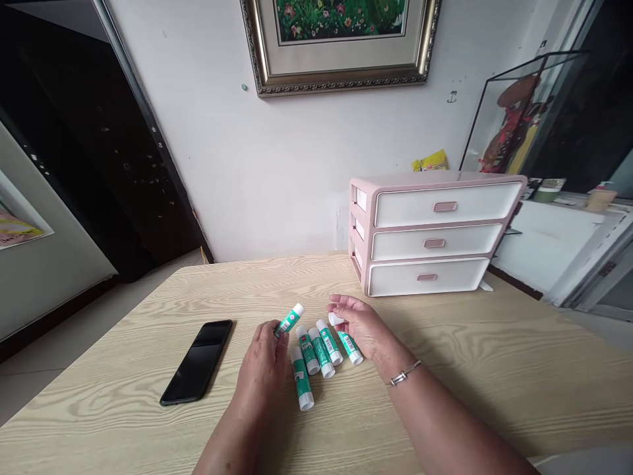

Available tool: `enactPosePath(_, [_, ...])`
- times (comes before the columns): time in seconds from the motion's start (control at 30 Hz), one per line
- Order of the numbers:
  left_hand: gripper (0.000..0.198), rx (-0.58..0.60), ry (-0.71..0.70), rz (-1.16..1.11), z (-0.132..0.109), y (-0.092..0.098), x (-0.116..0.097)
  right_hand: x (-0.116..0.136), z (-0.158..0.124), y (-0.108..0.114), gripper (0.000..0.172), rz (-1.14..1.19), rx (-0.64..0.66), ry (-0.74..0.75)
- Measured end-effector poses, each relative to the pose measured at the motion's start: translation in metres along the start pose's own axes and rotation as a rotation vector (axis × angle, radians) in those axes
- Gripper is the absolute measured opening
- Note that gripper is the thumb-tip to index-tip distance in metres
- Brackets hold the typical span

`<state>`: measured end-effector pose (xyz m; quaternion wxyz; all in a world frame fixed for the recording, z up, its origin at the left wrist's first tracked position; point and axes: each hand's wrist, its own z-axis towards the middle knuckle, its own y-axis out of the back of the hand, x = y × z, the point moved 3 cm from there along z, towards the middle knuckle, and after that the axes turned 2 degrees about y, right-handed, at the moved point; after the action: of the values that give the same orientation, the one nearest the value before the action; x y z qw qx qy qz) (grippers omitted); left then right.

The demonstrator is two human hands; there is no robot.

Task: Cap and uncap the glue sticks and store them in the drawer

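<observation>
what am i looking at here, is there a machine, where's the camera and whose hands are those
There is no machine here. This is one picture from a camera worn on a person's head, looking forward and down, so both hands are that person's own. The left hand holds a green and white glue stick lifted off the wooden table. The right hand, with a bracelet on its wrist, pinches a small white piece, perhaps a cap. Between the hands, five other glue sticks lie on the table. A black phone lies to the left. A pink and white drawer unit, its three drawers shut, stands at the back right.
</observation>
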<state>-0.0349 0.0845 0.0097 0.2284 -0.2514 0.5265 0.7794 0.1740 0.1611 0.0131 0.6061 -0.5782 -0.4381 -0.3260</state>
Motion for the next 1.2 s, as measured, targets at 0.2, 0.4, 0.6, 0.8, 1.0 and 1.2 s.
enactPosePath(0.2, [0.037,0.234,-0.041,-0.216,-0.009,-0.006,-0.016,0.005,-0.003,-0.004,0.045,-0.016,0.048,0.104])
enactPosePath(0.4, [0.038,0.243,-0.034,-0.211,-0.009,-0.008,-0.014,0.009,-0.012,-0.012,0.05,-0.074,0.08,0.143])
enactPosePath(0.6, [0.04,0.247,-0.024,-0.242,-0.009,-0.009,-0.013,0.01,-0.016,-0.018,0.046,-0.117,0.128,0.194])
enactPosePath(0.8, [0.041,0.257,-0.027,-0.31,-0.01,-0.009,-0.015,0.015,-0.023,-0.022,0.043,-0.138,0.197,0.223])
enactPosePath(1.0, [0.043,0.281,-0.036,-0.337,-0.01,-0.008,-0.019,0.014,-0.031,-0.028,0.043,-0.276,0.285,0.293])
enactPosePath(1.2, [0.045,0.372,0.02,-0.432,-0.012,-0.004,-0.025,0.007,-0.039,-0.036,0.049,-0.324,0.362,0.347])
